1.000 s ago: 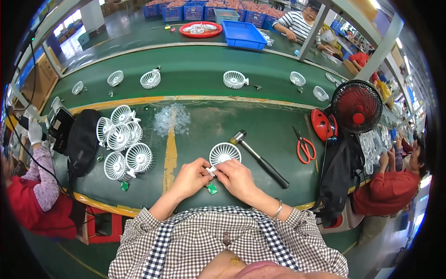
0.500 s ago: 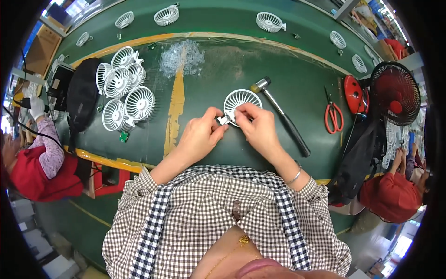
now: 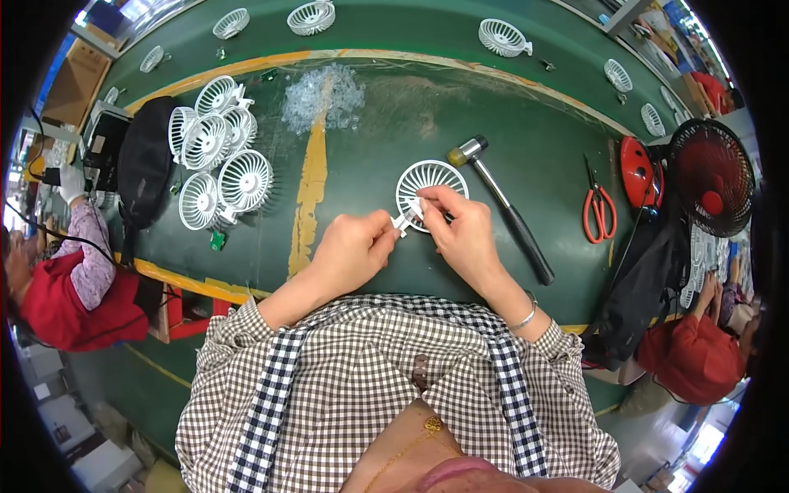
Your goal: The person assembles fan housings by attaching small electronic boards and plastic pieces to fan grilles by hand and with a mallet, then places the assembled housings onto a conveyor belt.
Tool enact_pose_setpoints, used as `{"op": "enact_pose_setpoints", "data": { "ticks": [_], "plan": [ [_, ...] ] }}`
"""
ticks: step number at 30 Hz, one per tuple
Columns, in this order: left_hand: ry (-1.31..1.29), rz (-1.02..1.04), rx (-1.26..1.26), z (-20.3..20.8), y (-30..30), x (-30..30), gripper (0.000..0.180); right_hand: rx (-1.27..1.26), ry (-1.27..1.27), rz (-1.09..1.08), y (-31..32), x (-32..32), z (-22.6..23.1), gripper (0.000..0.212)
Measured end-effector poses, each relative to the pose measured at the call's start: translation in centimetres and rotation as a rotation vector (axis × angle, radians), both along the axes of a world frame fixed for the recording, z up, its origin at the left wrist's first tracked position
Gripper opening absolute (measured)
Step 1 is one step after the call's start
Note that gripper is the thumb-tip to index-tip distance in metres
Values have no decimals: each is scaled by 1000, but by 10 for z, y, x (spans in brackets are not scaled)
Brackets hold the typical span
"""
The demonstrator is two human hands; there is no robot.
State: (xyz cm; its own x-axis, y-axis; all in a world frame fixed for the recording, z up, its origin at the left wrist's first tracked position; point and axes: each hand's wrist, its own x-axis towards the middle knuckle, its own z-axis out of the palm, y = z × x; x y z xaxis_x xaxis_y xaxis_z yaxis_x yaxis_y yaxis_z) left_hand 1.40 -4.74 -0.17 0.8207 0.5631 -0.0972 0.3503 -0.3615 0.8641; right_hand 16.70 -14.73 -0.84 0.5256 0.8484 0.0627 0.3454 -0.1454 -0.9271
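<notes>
A white round fan grille (image 3: 431,170) with radial ribs lies on the green bench in front of me. My left hand (image 3: 352,248) pinches the small white bracket at the grille's lower left edge. Just right of it, my right hand (image 3: 467,234) has its thumb and fingertips closed over the grille's rim beside that bracket. Whatever small piece sits under those fingertips is mostly hidden. To the right of the grille rests a hammer (image 3: 528,241) with a black grip and a double-faced head.
Several white grilles (image 3: 245,181) are grouped at left, with a small green circuit board (image 3: 217,240) below. Small clear pieces (image 3: 323,99) are heaped behind. Red-handled pliers (image 3: 599,214) and a black fan (image 3: 711,168) stand right. Grilles on a green conveyor (image 3: 411,33) run along the back. People sit on both sides.
Grilles on the back conveyor have shifted right. Dark detail at the bracket no longer shows, and my left hand sits slightly lower. Both hands stay at the grille.
</notes>
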Motion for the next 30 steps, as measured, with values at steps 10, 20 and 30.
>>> {"op": "enact_pose_setpoints", "data": {
  "ticks": [10, 20, 30],
  "plan": [
    [100, -123, -1007, 3, 32, 15, 17, -33, -38, 11, 1, 2, 10, 11],
    [-46, -201, -1102, -13, 34, 9, 22, 100, -500, 115, -13, -20, 2, 17],
    [-109, -206, -1114, -16, 35, 11, 22, 224, -443, 117, -8, -15, -14, 16]
  ]
}}
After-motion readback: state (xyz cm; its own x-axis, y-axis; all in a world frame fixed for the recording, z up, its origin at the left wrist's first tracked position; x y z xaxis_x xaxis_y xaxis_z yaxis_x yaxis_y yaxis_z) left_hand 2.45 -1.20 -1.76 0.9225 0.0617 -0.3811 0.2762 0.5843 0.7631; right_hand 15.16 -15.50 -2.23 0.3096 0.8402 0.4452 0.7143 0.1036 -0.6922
